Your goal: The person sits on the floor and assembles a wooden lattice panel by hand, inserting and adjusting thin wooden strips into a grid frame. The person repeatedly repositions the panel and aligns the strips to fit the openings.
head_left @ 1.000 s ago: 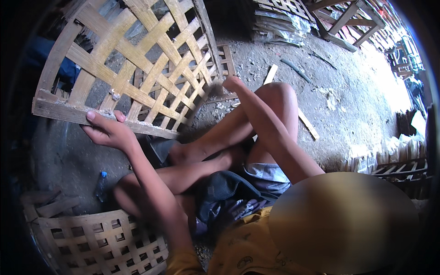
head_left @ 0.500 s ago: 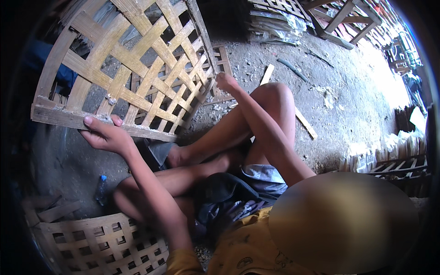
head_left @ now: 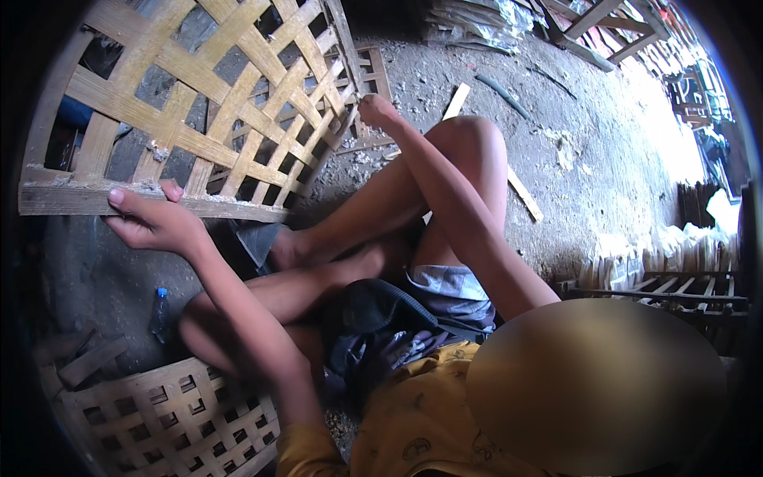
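Note:
A large panel of woven bamboo strips (head_left: 187, 75) in a wooden frame stands tilted in front of me at the left. My left hand (head_left: 163, 220) is closed on the frame's lower bar, its thumb on the near face, with whitish fluff along the bar close by. At the panel's right side, my right hand (head_left: 377, 112) has its fingers curled at the frame edge; the fingertips are partly hidden. Both of my forearms reach out over my bent legs as I sit on the ground.
Another woven panel (head_left: 171, 409) lies at lower left, near a plastic bottle (head_left: 161, 314) with a blue cap. Wooden strips (head_left: 524, 195) and a dark stick (head_left: 503, 95) lie on the grey floor. Wrapped stacks (head_left: 477, 28) stand at the back; a slatted rack (head_left: 675, 292) is at right.
The panel appears further left in the picture, with both hands still at its frame. The whole view has shifted a little too, as the floor things also sit further left and higher.

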`<state>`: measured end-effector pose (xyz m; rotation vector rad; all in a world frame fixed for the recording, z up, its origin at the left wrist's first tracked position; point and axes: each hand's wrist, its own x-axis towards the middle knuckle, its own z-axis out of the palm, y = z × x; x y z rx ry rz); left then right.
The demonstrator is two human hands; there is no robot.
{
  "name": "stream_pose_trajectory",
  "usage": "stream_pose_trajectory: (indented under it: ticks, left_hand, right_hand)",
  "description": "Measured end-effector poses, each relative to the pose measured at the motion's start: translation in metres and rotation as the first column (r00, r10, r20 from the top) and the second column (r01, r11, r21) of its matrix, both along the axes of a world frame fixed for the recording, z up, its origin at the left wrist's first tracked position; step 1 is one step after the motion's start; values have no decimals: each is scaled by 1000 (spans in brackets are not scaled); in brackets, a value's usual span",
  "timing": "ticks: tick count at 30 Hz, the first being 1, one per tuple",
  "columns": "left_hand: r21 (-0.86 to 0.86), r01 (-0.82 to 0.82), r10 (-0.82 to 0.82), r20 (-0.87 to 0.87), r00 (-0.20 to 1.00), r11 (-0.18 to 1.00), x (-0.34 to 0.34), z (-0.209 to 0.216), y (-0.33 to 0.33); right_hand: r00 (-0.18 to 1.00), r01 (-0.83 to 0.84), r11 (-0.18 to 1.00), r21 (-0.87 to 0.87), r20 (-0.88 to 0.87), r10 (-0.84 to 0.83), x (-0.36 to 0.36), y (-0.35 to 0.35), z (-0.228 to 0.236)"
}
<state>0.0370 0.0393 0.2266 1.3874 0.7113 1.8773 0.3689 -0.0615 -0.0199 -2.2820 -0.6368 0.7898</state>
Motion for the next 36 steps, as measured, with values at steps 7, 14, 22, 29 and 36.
stream_pose_trajectory:
  ticks: [7, 14, 22, 29, 36]
  left_hand:
    - [-38, 19, -18, 16, 1000, 999, -2, -1, 4]
    - [-27, -13, 13, 15, 1000, 1000, 2, 3, 2]
    - [-43, 11, -10, 24, 1000, 999, -2, 0, 0]
    - [-49, 16, -14, 41, 999, 999, -2, -1, -3]
    - [-65, 32, -28, 60, 998, 997, 1, 1, -3]
  right_hand:
    - [993, -1, 967, -256, 115, 32, 6, -6, 12]
    - [968, 85, 996, -23, 238, -77, -14, -14, 2]
    - [944, -83, 986, 146, 328, 31, 0, 1, -21]
    - [962, -22, 1000, 12, 273, 18, -3, 10, 6]
    - [966, 105, 976, -193, 252, -54, -5, -7, 17]
